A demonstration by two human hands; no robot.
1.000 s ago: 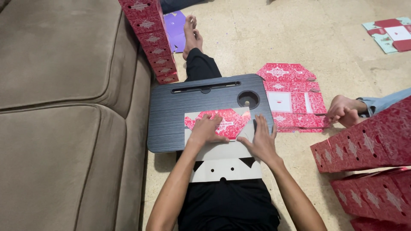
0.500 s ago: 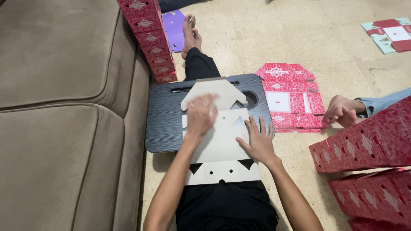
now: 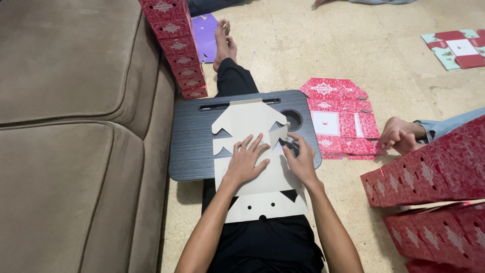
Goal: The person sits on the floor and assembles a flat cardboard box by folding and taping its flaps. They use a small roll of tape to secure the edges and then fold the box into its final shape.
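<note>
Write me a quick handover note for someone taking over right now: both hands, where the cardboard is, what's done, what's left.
Left hand: flat, pressing the middle of the box blank, grasping nothing.
Right hand: fingertips pinching a side flap at the blank's right edge, lifting it.
The blank lies plain side up on the dark lap tray, its lower end overhanging the lap.
Done: blank laid out, one flap started.
Left: remaining flaps not yet folded; box not formed.
Nearby: flat red blanks on the floor to the right, stack of folded red boxes by the sofa.
</note>
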